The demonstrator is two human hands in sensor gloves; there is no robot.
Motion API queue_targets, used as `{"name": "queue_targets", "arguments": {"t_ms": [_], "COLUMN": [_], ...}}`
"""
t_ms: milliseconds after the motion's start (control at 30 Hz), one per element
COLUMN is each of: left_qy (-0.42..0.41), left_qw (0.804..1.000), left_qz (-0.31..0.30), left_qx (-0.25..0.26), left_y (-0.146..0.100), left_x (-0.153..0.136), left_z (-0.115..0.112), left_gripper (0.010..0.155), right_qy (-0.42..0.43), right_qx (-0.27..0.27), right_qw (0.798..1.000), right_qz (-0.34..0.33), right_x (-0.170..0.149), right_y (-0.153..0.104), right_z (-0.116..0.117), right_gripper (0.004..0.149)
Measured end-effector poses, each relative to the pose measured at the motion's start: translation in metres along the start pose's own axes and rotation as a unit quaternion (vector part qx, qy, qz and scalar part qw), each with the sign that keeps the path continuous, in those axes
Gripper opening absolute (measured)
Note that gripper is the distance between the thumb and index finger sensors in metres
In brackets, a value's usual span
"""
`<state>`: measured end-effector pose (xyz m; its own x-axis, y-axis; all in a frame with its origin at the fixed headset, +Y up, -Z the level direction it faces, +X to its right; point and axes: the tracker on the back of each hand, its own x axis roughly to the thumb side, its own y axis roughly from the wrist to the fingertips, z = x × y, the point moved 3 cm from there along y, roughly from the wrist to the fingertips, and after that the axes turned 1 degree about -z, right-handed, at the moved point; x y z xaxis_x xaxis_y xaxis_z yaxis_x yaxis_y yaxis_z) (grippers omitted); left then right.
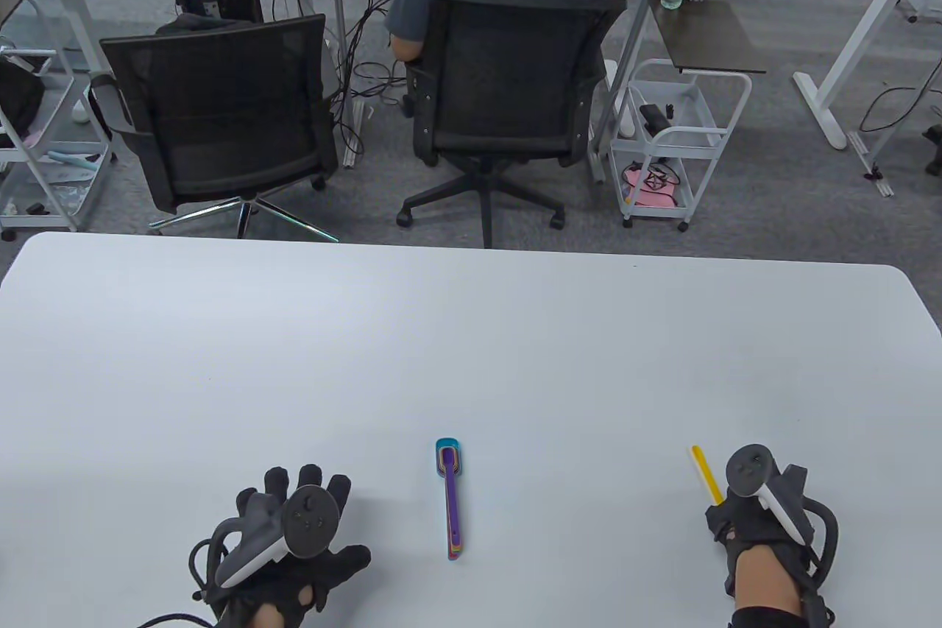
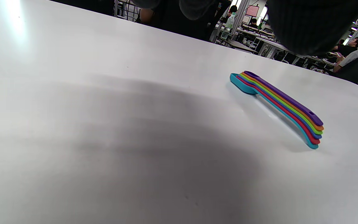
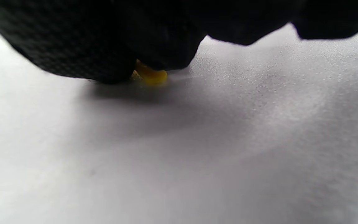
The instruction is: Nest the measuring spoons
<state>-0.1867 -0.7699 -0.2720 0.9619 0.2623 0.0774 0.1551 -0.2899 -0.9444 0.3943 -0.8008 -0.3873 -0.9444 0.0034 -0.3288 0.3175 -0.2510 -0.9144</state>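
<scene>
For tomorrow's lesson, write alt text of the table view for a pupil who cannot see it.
A nested stack of coloured measuring spoons lies on a white table, purple on top. The gloved right hand is at a lone yellow spoon; the gloved left hand rests spread on the table. Office chairs stand behind.

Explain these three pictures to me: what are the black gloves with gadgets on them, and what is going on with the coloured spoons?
There is no machine here, only a person's two hands in black sensor gloves, each with a tracker strapped to its back. The big picture looks down at the white table; the other two come from small cameras on the wrists. The left hand lies with fingers spread, holding nothing. Between the hands lies a stack of nested measuring spoons, teal at the bottom, purple on top, seen from the side in the left wrist view. The right hand is closed over one end of a yellow measuring spoon lying apart from the stack; its wrist view shows gloved fingertips on the yellow plastic.
</scene>
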Motion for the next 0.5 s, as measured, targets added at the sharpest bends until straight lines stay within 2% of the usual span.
{"name": "queue_targets", "arguments": {"t_ms": [300,500], "left_qy": [-0.001,-0.002], "left_qw": [1.0,1.0], "left_qz": [0.002,0.003], "left_qx": [0.0,0.004], "left_y": [0.0,0.0], "left_x": [-0.001,-0.002], "left_z": [0.0,0.002], "left_gripper": [0.102,0.102], "right_qy": [0.001,0.011], "right_qx": [-0.028,-0.048], "right_qw": [1.0,0.999], "right_qz": [0.012,0.009], "right_x": [0.001,0.017], "right_y": [-0.001,-0.01], "right_z": [-0.001,-0.018], "right_gripper": [0.057,0.058]}}
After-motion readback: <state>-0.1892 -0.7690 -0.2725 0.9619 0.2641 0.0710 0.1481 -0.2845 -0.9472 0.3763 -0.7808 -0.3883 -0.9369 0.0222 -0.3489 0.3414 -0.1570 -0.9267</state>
